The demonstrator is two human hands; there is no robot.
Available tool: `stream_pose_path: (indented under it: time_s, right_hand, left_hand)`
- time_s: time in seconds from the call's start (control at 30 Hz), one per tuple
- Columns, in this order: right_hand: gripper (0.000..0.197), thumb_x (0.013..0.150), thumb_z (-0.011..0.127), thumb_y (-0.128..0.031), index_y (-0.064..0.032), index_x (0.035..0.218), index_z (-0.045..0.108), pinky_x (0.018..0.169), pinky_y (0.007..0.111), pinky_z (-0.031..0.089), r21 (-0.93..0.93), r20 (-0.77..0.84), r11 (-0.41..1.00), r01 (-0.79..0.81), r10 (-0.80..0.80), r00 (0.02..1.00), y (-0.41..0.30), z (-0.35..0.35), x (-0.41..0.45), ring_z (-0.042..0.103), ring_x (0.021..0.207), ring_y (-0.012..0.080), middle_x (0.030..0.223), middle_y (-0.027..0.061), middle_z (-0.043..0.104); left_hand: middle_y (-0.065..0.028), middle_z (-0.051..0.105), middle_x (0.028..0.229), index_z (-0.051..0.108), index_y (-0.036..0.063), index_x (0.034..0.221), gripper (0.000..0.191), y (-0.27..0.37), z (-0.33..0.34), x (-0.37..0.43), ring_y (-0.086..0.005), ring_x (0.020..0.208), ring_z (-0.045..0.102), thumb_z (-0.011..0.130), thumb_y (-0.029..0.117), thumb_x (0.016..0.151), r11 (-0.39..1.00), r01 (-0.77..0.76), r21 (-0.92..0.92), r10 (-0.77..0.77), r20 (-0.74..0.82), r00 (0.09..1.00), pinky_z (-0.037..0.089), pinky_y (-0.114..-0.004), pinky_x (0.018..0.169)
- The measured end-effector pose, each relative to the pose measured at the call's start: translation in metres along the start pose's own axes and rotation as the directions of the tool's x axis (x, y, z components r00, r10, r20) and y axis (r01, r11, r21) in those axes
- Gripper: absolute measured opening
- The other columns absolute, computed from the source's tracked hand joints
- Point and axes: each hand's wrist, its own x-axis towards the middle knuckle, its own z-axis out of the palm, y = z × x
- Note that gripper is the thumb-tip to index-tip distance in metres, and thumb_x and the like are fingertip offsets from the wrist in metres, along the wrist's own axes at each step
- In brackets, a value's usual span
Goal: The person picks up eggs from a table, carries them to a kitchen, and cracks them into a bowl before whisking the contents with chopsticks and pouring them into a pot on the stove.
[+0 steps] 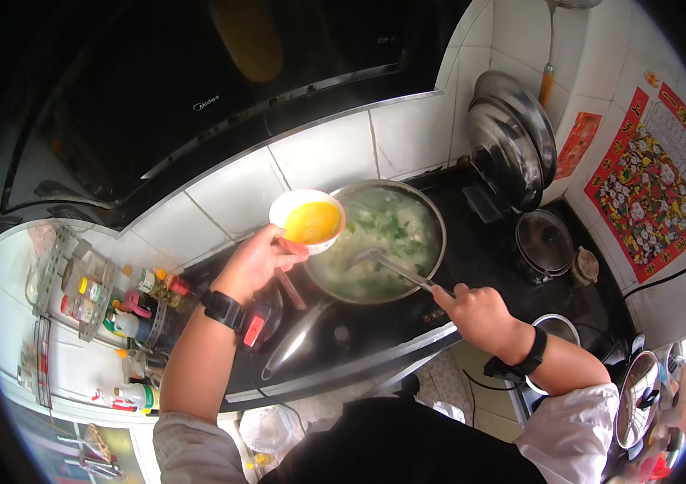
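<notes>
My left hand (258, 261) holds a white bowl (310, 247) with a pink rim over the left edge of a wide metal pan (441, 239). Beaten egg (313, 222), bright yellow, lies in the tilted bowl. In the pan is a cloudy, steaming soup with chopped greens (400, 233) and pale pieces. My right hand (479, 317) grips the handle of a metal ladle or spatula (403, 271). Its head is partly sunk in the soup, so its shape is unclear. The pan's long handle (294, 345) points toward me at the lower left.
A black range hood (186, 121) overhangs the back. Metal lids (509, 139) lean at the right rear, near a lidded pot (542, 242) and a small jar (585, 266). Seasoning bottles (92, 290) fill a rack on the left. A dark device with a red label (253, 330) sits beside my left wrist.
</notes>
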Motion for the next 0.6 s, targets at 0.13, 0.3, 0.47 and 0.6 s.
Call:
stream_pose_path:
  time_s: [0.13,0.3,0.47,0.6]
  right_hand:
    - [0.05,0.07,0.055,-0.007,-0.0032,0.12,0.048,0.044,0.028,0.043,-0.003,0.013,1.0,-0.014,0.014,1.0,-0.005,0.019,0.019,0.056,0.05,0.0181,0.068,0.0079,0.053]
    - [0.048,0.071,0.056,-0.008,-0.0035,0.118,0.049,0.046,0.028,0.044,-0.055,-0.02,0.997,-0.052,0.051,0.998,-0.002,0.043,0.042,0.058,0.052,0.0184,0.069,0.0076,0.054]
    - [0.043,0.074,0.054,-0.01,-0.0054,0.116,0.05,0.043,0.027,0.042,-0.169,-0.07,0.98,-0.106,0.095,0.993,0.008,0.057,0.053,0.058,0.05,0.0155,0.068,0.0056,0.055]
    - [0.037,0.074,0.056,-0.013,-0.0042,0.11,0.052,0.046,0.028,0.047,-0.152,-0.08,0.976,-0.156,0.145,0.986,0.013,0.05,0.048,0.06,0.054,0.0163,0.068,0.0048,0.057]
  left_hand:
    - [-0.0191,0.061,0.101,0.045,-0.0048,0.115,0.04,0.001,-0.002,0.0,-0.0292,0.104,0.056,0.039,0.026,0.09,1.0,-0.01,0.004,0.01,0.009,1.0,0.033,-0.035,0.092]
    - [-0.0189,0.062,0.099,0.048,-0.0044,0.11,0.038,0.002,0.0,0.0,-0.0296,0.101,0.057,0.038,0.027,0.091,1.0,-0.006,-0.021,0.005,-0.021,1.0,0.035,-0.033,0.088]
    - [-0.0189,0.062,0.095,0.048,-0.0032,0.109,0.036,0.001,-0.002,0.004,-0.029,0.097,0.058,0.039,0.027,0.091,1.0,-0.024,-0.02,0.024,0.01,1.0,0.037,-0.032,0.08]
    - [-0.0189,0.062,0.096,0.047,-0.0031,0.112,0.037,0.0,-0.004,0.005,-0.0294,0.098,0.057,0.04,0.027,0.09,0.999,-0.016,-0.028,0.016,0.02,1.0,0.036,-0.034,0.083]
